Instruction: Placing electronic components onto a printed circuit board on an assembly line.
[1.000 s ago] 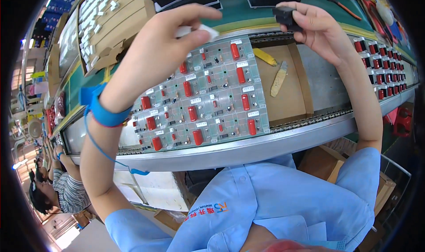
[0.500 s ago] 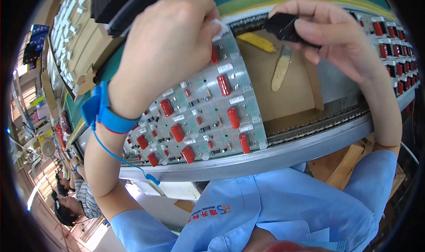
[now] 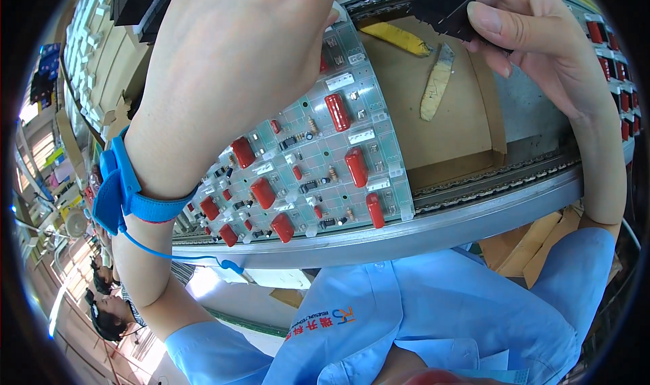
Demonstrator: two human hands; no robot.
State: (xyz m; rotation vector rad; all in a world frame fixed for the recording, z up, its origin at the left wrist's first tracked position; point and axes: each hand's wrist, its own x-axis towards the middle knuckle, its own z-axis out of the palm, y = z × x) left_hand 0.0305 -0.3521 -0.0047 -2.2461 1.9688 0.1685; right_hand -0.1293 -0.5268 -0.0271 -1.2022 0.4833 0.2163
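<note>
My left hand (image 3: pixel 250 67), with a blue strap (image 3: pixel 152 206) round the wrist, bends over the far part of a circuit board panel (image 3: pixel 325 162). Its fingers are curled, with the tips by the board's far edge. The back of the hand hides whatever they pinch. The panel carries red capacitors (image 3: pixel 355 167), small striped resistors and white connectors. Over the conveyor's far rail, my right hand (image 3: pixel 542 43) is closed on black rectangular components (image 3: pixel 443 11) with thin pins, held between thumb and fingers.
Beside the panel, a cardboard tray (image 3: pixel 467 107) on the conveyor holds two yellow-wrapped blades (image 3: pixel 437 84). More populated boards (image 3: pixel 613 67) stand at the right. Black parts (image 3: pixel 139 6) are stacked at the far left, near a carton of white parts (image 3: pixel 88 47). A co-worker (image 3: pixel 112 314) is at lower left.
The view has shifted, so the panel and tray appear slightly differently placed. My left hand appears higher and larger in the picture, still over the panel. My right hand keeps its black components.
</note>
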